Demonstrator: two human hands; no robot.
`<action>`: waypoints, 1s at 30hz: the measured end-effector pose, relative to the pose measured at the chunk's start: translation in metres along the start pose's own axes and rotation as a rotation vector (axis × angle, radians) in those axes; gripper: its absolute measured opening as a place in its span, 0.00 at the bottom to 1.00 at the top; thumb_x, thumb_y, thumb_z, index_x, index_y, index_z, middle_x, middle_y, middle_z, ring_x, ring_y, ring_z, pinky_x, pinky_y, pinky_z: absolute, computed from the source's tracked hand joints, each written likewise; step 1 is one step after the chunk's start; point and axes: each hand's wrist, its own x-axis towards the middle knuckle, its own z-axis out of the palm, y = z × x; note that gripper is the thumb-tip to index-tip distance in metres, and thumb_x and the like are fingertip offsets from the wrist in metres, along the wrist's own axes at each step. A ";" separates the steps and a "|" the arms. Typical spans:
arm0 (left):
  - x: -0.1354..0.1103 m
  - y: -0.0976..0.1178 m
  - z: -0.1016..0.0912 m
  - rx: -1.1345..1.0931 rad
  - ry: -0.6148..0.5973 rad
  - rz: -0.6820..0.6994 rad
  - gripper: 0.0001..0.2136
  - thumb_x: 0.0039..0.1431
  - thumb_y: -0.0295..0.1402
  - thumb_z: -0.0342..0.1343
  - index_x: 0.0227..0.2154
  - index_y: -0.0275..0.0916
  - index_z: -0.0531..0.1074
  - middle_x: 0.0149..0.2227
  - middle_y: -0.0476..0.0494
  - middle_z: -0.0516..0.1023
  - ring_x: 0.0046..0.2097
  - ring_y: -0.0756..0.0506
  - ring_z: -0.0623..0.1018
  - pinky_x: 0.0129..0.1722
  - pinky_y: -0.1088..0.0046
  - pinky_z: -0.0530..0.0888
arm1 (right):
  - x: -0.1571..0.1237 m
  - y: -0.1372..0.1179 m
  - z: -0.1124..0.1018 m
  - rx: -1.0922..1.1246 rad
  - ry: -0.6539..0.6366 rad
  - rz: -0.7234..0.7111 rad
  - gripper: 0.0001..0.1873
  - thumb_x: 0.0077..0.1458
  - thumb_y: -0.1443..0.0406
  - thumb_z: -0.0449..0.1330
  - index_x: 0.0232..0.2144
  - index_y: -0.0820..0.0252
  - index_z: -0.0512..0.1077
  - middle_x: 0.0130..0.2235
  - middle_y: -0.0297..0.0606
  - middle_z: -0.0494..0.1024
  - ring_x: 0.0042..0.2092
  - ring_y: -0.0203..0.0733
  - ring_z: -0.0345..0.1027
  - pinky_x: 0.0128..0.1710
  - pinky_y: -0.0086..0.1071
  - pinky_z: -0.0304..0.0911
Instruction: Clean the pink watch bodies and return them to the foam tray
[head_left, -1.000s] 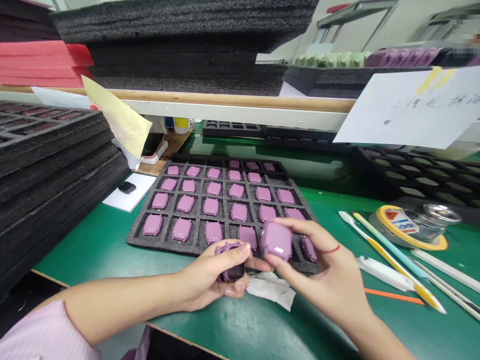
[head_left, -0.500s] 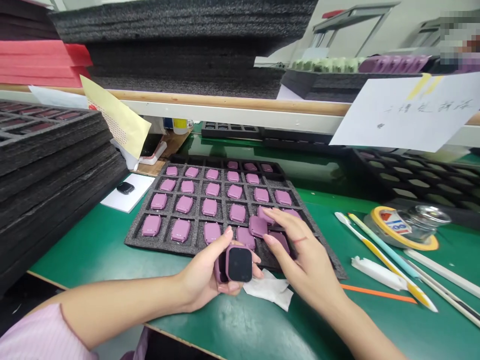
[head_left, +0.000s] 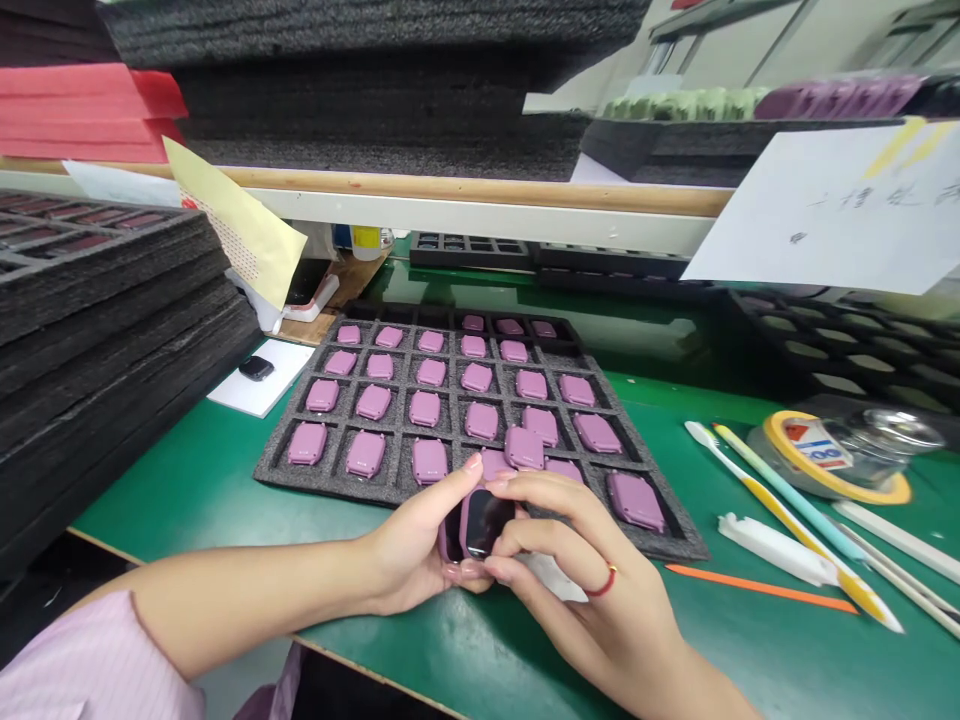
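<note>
My left hand (head_left: 412,545) cradles a small square device in a purple case (head_left: 484,522), its glossy black face turned up. My right hand (head_left: 577,560) has its fingers pressed on that device's near edge. Just beyond my fingers, a loose purple case (head_left: 523,448) lies tilted across other pieces. A dark foam tray (head_left: 337,487) holds rows of purple cases (head_left: 424,408), one per cell. A crumpled white wipe (head_left: 555,578) shows beneath my hands.
Stacked dark foam trays (head_left: 97,330) rise at the left, and more foam sits on the shelf above. To the right lie a yellow tape roll (head_left: 817,460), a toothbrush (head_left: 780,515) and an orange strip (head_left: 761,588). A black device rests on white paper (head_left: 256,380).
The device in my left hand now shows its glossy face instead of its black back. My right hand has moved from the tray onto the device.
</note>
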 end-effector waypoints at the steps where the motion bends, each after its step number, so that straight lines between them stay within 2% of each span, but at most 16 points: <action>1: 0.000 0.000 0.000 0.006 -0.006 0.001 0.24 0.60 0.56 0.57 0.29 0.35 0.70 0.20 0.53 0.67 0.18 0.56 0.58 0.21 0.76 0.50 | 0.000 -0.001 -0.001 0.015 0.017 0.023 0.03 0.63 0.68 0.61 0.36 0.55 0.73 0.43 0.42 0.79 0.47 0.46 0.77 0.48 0.40 0.75; 4: -0.001 -0.001 -0.001 0.026 -0.004 -0.017 0.24 0.59 0.56 0.58 0.30 0.35 0.71 0.22 0.51 0.71 0.17 0.57 0.58 0.22 0.76 0.52 | 0.001 0.000 -0.005 0.094 0.124 0.145 0.04 0.62 0.68 0.63 0.34 0.54 0.74 0.37 0.38 0.80 0.42 0.42 0.77 0.42 0.34 0.75; 7: -0.001 0.000 0.001 0.037 -0.015 -0.040 0.25 0.58 0.56 0.59 0.33 0.33 0.76 0.29 0.44 0.78 0.17 0.57 0.59 0.22 0.75 0.52 | 0.002 0.006 -0.010 0.243 0.335 0.361 0.06 0.61 0.64 0.64 0.30 0.54 0.74 0.32 0.36 0.79 0.38 0.40 0.77 0.36 0.30 0.75; 10: -0.002 0.002 0.002 0.030 -0.055 -0.031 0.26 0.59 0.56 0.58 0.34 0.32 0.78 0.31 0.43 0.78 0.17 0.57 0.61 0.21 0.74 0.52 | 0.004 0.013 -0.016 0.446 0.511 0.568 0.10 0.60 0.60 0.66 0.28 0.54 0.73 0.32 0.35 0.81 0.28 0.36 0.76 0.30 0.30 0.75; 12: -0.002 0.003 0.002 0.026 -0.074 -0.017 0.26 0.60 0.56 0.57 0.34 0.33 0.78 0.31 0.43 0.79 0.17 0.56 0.62 0.21 0.74 0.52 | 0.005 0.016 -0.018 0.546 0.553 0.622 0.12 0.59 0.59 0.68 0.27 0.55 0.72 0.32 0.34 0.82 0.26 0.37 0.78 0.30 0.30 0.78; 13: -0.002 0.003 0.002 0.026 -0.075 -0.013 0.26 0.61 0.56 0.56 0.35 0.33 0.78 0.31 0.42 0.79 0.18 0.56 0.62 0.21 0.74 0.52 | 0.006 0.016 -0.018 0.567 0.553 0.628 0.12 0.59 0.59 0.68 0.27 0.55 0.72 0.33 0.35 0.83 0.28 0.39 0.80 0.33 0.31 0.80; 15: -0.003 0.004 0.001 0.029 -0.061 -0.010 0.26 0.63 0.55 0.54 0.35 0.33 0.79 0.31 0.42 0.79 0.18 0.56 0.62 0.21 0.74 0.52 | 0.006 0.015 -0.017 0.561 0.532 0.614 0.10 0.59 0.58 0.67 0.30 0.54 0.74 0.37 0.36 0.85 0.37 0.43 0.83 0.40 0.32 0.81; 17: -0.003 0.004 0.001 0.033 -0.043 -0.017 0.26 0.63 0.55 0.53 0.36 0.33 0.79 0.31 0.42 0.79 0.18 0.56 0.62 0.21 0.74 0.52 | 0.006 0.012 -0.015 0.512 0.481 0.598 0.07 0.59 0.59 0.68 0.36 0.53 0.75 0.41 0.38 0.85 0.44 0.45 0.83 0.47 0.34 0.80; 18: -0.003 0.004 0.001 0.033 -0.039 -0.020 0.26 0.63 0.56 0.53 0.36 0.33 0.79 0.31 0.42 0.79 0.18 0.56 0.62 0.22 0.74 0.52 | 0.006 0.010 -0.015 0.484 0.461 0.587 0.09 0.58 0.60 0.68 0.40 0.53 0.75 0.43 0.39 0.84 0.45 0.46 0.82 0.48 0.34 0.79; 20: -0.003 0.004 0.001 0.035 -0.040 -0.025 0.26 0.62 0.56 0.54 0.36 0.33 0.79 0.31 0.42 0.79 0.18 0.56 0.62 0.22 0.74 0.52 | 0.005 0.006 -0.014 0.429 0.431 0.555 0.12 0.58 0.63 0.68 0.44 0.52 0.74 0.43 0.38 0.85 0.44 0.45 0.82 0.47 0.34 0.80; 24: -0.003 0.004 0.001 0.038 -0.056 -0.017 0.26 0.61 0.57 0.56 0.36 0.33 0.78 0.31 0.43 0.78 0.18 0.56 0.63 0.22 0.74 0.52 | 0.001 0.003 -0.016 0.278 0.402 0.442 0.07 0.59 0.69 0.65 0.38 0.51 0.77 0.38 0.34 0.84 0.42 0.42 0.82 0.43 0.33 0.82; 26: -0.003 0.005 0.002 0.033 -0.052 -0.018 0.27 0.59 0.57 0.57 0.36 0.33 0.79 0.31 0.43 0.79 0.18 0.56 0.63 0.22 0.74 0.52 | -0.001 0.004 -0.018 0.190 0.379 0.367 0.09 0.59 0.71 0.65 0.38 0.50 0.78 0.37 0.34 0.84 0.42 0.43 0.81 0.42 0.37 0.81; 30: -0.004 0.005 0.002 0.030 -0.018 -0.037 0.27 0.57 0.58 0.58 0.36 0.33 0.78 0.31 0.42 0.79 0.18 0.56 0.63 0.22 0.74 0.52 | -0.004 0.006 -0.022 0.005 0.294 0.169 0.18 0.57 0.75 0.65 0.44 0.47 0.78 0.38 0.32 0.85 0.41 0.46 0.82 0.41 0.41 0.81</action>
